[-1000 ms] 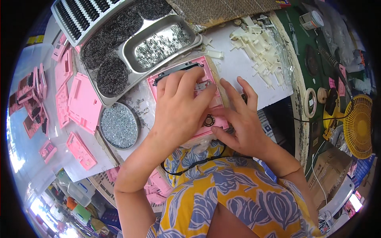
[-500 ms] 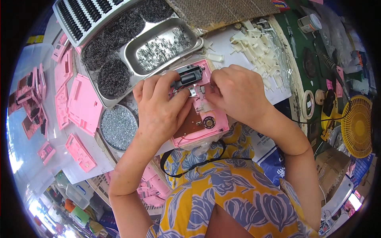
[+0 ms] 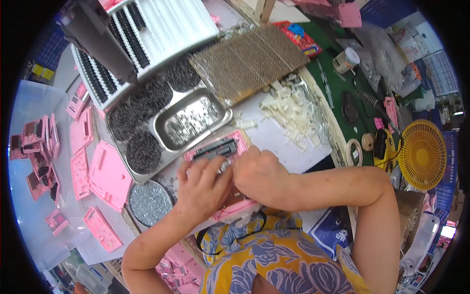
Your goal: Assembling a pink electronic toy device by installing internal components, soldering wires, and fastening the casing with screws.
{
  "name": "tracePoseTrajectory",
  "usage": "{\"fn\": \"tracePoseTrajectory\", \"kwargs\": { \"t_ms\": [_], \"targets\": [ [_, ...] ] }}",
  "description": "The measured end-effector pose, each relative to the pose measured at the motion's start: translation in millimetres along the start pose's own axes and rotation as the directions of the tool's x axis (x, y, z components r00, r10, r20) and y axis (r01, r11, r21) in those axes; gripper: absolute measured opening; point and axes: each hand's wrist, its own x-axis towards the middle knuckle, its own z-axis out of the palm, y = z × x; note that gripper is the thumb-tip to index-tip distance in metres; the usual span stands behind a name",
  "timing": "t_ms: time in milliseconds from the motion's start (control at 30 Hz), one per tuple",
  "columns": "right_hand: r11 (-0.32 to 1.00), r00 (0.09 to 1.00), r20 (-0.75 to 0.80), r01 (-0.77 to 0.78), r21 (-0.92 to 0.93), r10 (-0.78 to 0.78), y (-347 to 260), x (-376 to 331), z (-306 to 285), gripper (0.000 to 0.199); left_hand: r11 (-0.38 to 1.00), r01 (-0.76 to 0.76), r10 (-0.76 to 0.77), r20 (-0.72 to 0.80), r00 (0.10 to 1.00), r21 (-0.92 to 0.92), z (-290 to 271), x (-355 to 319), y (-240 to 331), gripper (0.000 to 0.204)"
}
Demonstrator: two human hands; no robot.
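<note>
The tabletop (image 3: 289,142) is crowded, and its edges bend and blur toward the rim of the view. At 12 o'clock from the hands sits a metal tray (image 3: 161,147); the small parts in its compartments are too fine to identify. At 2 o'clock lies a pile of white plastic pieces (image 3: 293,115), with individual shapes hard to separate. At 9 o'clock lie loose pink housings (image 3: 107,176), some cut off at the left.

The pink device casing (image 3: 218,149) lies on the tabletop directly before the person, at centre. It is open-faced, with a dark rectangular component near its far edge. Its near half is hidden under both hands; a pink corner shows below them.

The left hand (image 3: 203,188) lies curled over the casing's middle, fingers bent and pressing down. The right hand (image 3: 259,176) is closed loosely over the casing beside it, touching the left. Whether either hand pinches a small part cannot be determined.
</note>
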Motion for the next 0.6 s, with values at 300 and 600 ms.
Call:
{"fn": "tracePoseTrajectory", "kwargs": {
  "t_ms": [300, 600],
  "targets": [
    [0.954, 0.883, -0.373, -0.300, 0.016, 0.284, 240.5, 183.9, -54.0, 0.020, 0.938, -0.318, 0.224, 0.458, 0.860, 0.138, -26.8, -8.5, -23.2, 0.083],
    [0.679, 0.738, -0.674, -0.508, -0.529, 0.028, 376.7, 404.4, -107.9, 0.055, 0.973, -0.220, 0.223, 0.539, 0.812, -0.071, -14.1, -16.3, -35.0, 0.076]
  ]
}}
